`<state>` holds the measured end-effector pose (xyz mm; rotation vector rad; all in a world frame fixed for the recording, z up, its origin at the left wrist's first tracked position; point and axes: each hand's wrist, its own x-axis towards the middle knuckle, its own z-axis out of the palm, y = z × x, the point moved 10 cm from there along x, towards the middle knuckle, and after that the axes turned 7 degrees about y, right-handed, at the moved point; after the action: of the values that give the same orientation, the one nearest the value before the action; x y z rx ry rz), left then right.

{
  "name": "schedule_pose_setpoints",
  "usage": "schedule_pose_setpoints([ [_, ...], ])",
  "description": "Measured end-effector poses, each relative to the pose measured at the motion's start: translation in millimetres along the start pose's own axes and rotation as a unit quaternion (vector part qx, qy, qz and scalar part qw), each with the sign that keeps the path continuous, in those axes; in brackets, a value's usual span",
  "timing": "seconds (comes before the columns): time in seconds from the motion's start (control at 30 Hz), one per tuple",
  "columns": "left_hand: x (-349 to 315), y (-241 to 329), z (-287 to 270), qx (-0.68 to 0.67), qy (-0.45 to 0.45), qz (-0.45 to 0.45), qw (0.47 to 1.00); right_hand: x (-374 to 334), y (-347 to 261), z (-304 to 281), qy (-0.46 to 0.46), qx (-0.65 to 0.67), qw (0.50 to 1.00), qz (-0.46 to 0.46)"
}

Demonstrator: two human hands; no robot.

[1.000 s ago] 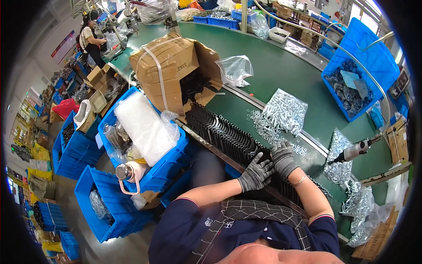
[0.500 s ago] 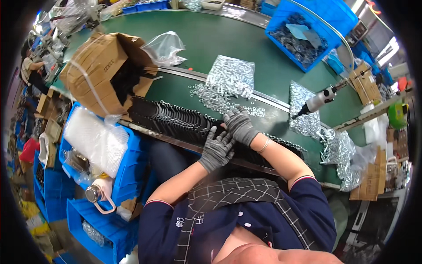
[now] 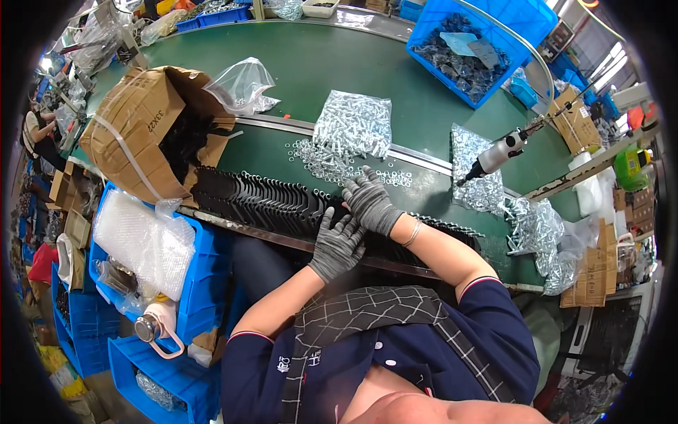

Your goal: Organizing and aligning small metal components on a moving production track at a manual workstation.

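A long row of black curved parts [image 3: 261, 201] stands packed side by side along the near edge of the bench, with shiny rings along its upper side. My left hand [image 3: 337, 249], in a grey striped glove, rests on the near side of this row with its fingers apart. Just beyond and to the right, my gloved right hand [image 3: 372, 205] lies over the row, fingers stretched toward the loose nuts; its thumb tip shows near the left fingers. Nothing held shows in either hand. Loose metal nuts [image 3: 328, 166] spread beside a clear bag of metal fasteners [image 3: 352, 126].
An open cardboard box [image 3: 131, 134] of black parts sits at the left. A grey power screwdriver [image 3: 498, 157] hangs over a second fastener bag [image 3: 474, 185]. Blue bins [image 3: 187, 283] stand at lower left; another blue bin [image 3: 466, 85] lies across the green bench [image 3: 304, 63].
The whole view has shifted slightly, moving the bench leftward in the picture. My hands stay over nearly the same part of the row; the right fingers look a little more spread.
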<state>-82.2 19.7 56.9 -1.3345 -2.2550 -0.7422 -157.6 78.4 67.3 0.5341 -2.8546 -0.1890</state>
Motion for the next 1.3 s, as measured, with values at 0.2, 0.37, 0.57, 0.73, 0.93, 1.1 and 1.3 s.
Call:
schedule_pose_setpoints([
  [0.2, 5, -7, -23, 0.025, 0.073, -0.055, 0.996, 42, 42, 12, -0.173, 0.045, 0.982, 0.066],
  [0.37, 4, -8, -21, 0.027, 0.079, -0.062, 0.995, 68, 59, 30, -0.088, -0.034, 0.994, -0.048],
  [0.57, 1, -7, -16, -0.016, 0.089, -0.032, 0.995, 54, 59, 23, 0.0, -0.041, 0.987, -0.158],
  [0.73, -2, -10, -20, -0.022, 0.077, -0.037, 0.996, 4, 111, 20, -0.022, 0.205, 0.968, 0.146],
  [0.93, 4, -7, -22, -0.02, 0.073, -0.031, 0.997, -37, 114, 52, -0.079, 0.404, 0.889, 0.199],
  [1.1, -2, -13, -18, -0.03, 0.069, -0.009, 0.997, -34, 111, 45, -0.141, 0.261, 0.942, 0.156],
  [1.3, -3, -15, -16, -0.028, 0.058, 0.001, 0.998, -28, 93, 45, -0.215, 0.09, 0.972, 0.033],
])
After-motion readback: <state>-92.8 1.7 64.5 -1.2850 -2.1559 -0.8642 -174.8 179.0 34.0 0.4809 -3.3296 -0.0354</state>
